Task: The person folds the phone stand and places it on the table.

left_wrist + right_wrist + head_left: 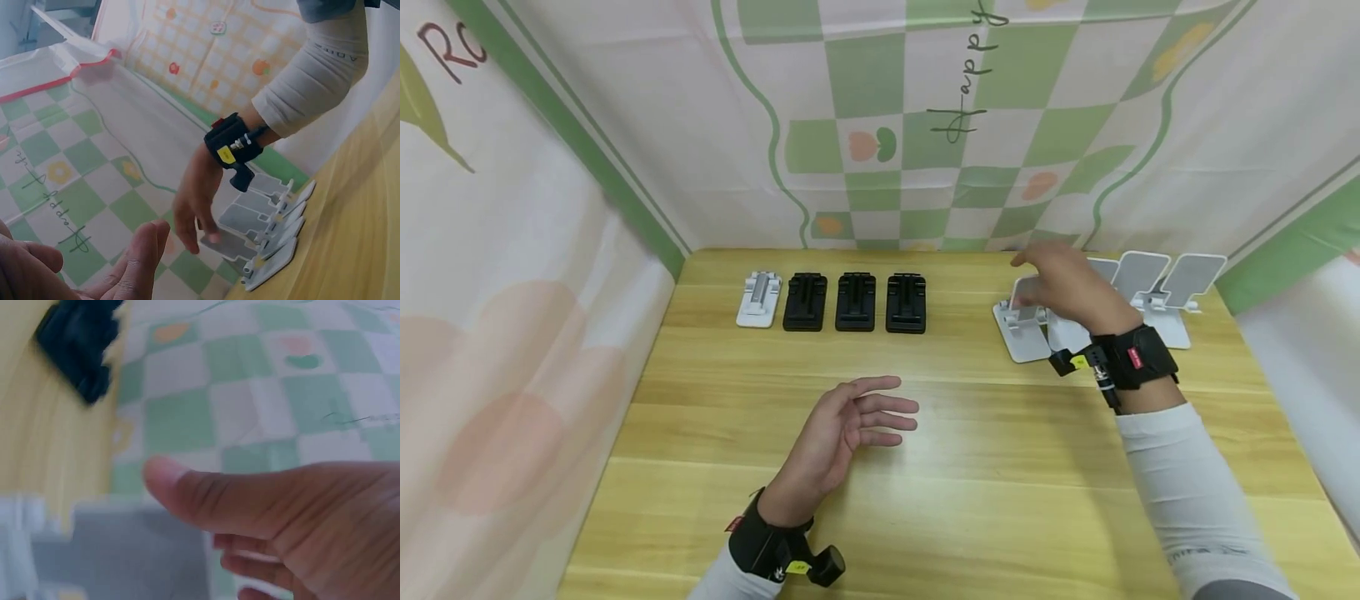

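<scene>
My right hand (1075, 287) is above the leftmost of several white phone stands, whose foot (1024, 340) lies flat with its grey-faced plate raised. The thumb (206, 497) is beside that plate (137, 550), apart from the fingers; contact cannot be made out. In the left wrist view the same hand (199, 197) hangs at the plate's upper edge (228, 245), fingers loosely bent. My left hand (850, 425) holds nothing over the middle of the table, its fingers spread and pointing right.
Folded flat at the back left are a white phone stand (759, 300) and three black ones (805, 302). More raised white stands (1195, 279) stand close together at the right. A checked green cloth (865, 75) hangs behind the wooden table (970, 500).
</scene>
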Demonstrator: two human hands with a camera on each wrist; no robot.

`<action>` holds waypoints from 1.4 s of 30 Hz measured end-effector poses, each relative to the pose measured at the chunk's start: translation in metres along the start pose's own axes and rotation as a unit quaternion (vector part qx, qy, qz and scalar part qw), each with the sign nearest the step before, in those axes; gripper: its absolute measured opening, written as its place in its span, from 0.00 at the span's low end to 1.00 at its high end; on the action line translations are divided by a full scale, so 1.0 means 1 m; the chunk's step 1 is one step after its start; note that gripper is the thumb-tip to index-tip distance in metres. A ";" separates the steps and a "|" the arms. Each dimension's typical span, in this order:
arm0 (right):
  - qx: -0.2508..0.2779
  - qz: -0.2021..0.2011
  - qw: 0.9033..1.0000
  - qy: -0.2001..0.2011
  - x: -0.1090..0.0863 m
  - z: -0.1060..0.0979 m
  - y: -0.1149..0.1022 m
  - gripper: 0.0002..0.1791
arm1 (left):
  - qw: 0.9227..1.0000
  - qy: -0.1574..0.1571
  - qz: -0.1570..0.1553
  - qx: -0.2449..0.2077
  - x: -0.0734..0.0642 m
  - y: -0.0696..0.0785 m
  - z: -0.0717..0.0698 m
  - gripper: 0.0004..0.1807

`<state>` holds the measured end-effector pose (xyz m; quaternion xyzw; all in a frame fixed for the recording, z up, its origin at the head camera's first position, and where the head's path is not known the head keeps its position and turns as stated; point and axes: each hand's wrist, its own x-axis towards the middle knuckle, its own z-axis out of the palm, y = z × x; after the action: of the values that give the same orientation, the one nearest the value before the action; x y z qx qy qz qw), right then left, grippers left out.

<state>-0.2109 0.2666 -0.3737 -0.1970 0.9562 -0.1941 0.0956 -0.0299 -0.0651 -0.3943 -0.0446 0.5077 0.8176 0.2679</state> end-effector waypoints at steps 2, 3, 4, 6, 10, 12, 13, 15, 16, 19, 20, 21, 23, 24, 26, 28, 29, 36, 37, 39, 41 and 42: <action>-0.011 -0.005 1.000 -0.019 0.001 0.003 0.007 0.30 | 1.000 -0.003 0.000 -0.002 0.000 0.000 0.000 0.25; -0.017 -0.008 0.999 -0.028 0.001 0.005 0.011 0.31 | 1.000 -0.004 0.000 -0.002 0.000 -0.001 0.000 0.26; -0.024 -0.010 0.999 -0.037 0.001 0.007 0.014 0.31 | 1.000 -0.005 -0.001 -0.003 0.000 -0.001 0.000 0.26; -0.041 -0.015 0.998 -0.047 0.001 0.011 0.020 0.31 | 1.000 -0.006 -0.004 -0.004 0.000 -0.001 0.001 0.26; -0.075 -0.032 0.996 -0.036 0.003 0.017 0.028 0.24 | 1.000 -0.004 -0.008 -0.007 0.000 0.000 0.002 0.25; -0.085 -0.038 0.995 -0.022 0.004 0.019 0.031 0.22 | 1.000 -0.004 -0.009 -0.008 0.000 0.000 0.002 0.25; -0.086 -0.039 0.995 -0.019 0.004 0.019 0.032 0.22 | 1.000 -0.003 -0.008 -0.008 0.000 0.000 0.002 0.25; -0.088 -0.041 0.995 -0.016 0.004 0.019 0.032 0.22 | 1.000 -0.004 -0.008 -0.008 0.000 0.000 0.003 0.26; -0.089 -0.043 0.995 -0.015 0.004 0.019 0.033 0.22 | 1.000 -0.004 -0.008 -0.007 0.001 -0.001 0.003 0.26; -0.095 -0.044 0.994 -0.014 0.003 0.019 0.033 0.22 | 1.000 -0.004 -0.010 -0.006 0.001 -0.001 0.004 0.26; -0.098 -0.044 0.994 -0.011 0.002 0.019 0.032 0.21 | 1.000 -0.004 -0.010 -0.006 0.001 -0.002 0.004 0.26; -0.100 -0.044 0.994 -0.007 0.001 0.019 0.032 0.21 | 1.000 -0.004 -0.010 -0.005 0.001 -0.002 0.004 0.26; -0.107 -0.044 0.993 0.006 -0.001 0.017 0.029 0.20 | 1.000 -0.002 -0.009 -0.003 0.002 -0.002 0.005 0.26; -0.109 -0.044 0.993 0.015 -0.002 0.016 0.027 0.20 | 1.000 -0.001 -0.009 -0.002 0.002 -0.003 0.005 0.26; -0.101 -0.042 0.994 0.029 -0.004 0.011 0.021 0.22 | 1.000 -0.001 -0.008 0.001 0.002 -0.003 0.005 0.26; -0.083 -0.045 0.995 0.043 -0.008 0.006 0.012 0.25 | 1.000 -0.001 -0.005 0.002 0.002 -0.003 0.005 0.26; -0.070 -0.048 0.995 0.047 -0.010 0.003 0.007 0.27 | 1.000 -0.001 -0.004 0.001 0.002 -0.004 0.006 0.25; 0.046 -0.065 0.993 0.083 -0.029 -0.012 -0.047 0.31 | 1.000 0.005 0.015 -0.023 0.005 -0.007 0.010 0.25; 0.061 -0.071 0.991 0.094 -0.031 -0.013 -0.054 0.31 | 1.000 0.005 0.017 -0.025 0.005 -0.007 0.010 0.25; 0.086 -0.088 0.985 0.122 -0.035 -0.011 -0.069 0.29 | 0.999 0.004 0.020 -0.033 0.006 -0.009 0.011 0.26; 0.110 -0.107 0.978 0.141 -0.040 -0.010 -0.081 0.26 | 0.999 0.001 0.019 -0.036 0.007 -0.009 0.012 0.26; 0.120 -0.116 0.975 0.148 -0.042 -0.008 -0.087 0.25 | 0.999 -0.002 0.018 -0.038 0.008 -0.010 0.013 0.26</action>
<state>-0.1453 0.2136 -0.3264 -0.2627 0.9003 -0.3439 -0.0468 -0.0291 -0.0476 -0.3985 -0.0442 0.4767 0.8411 0.2519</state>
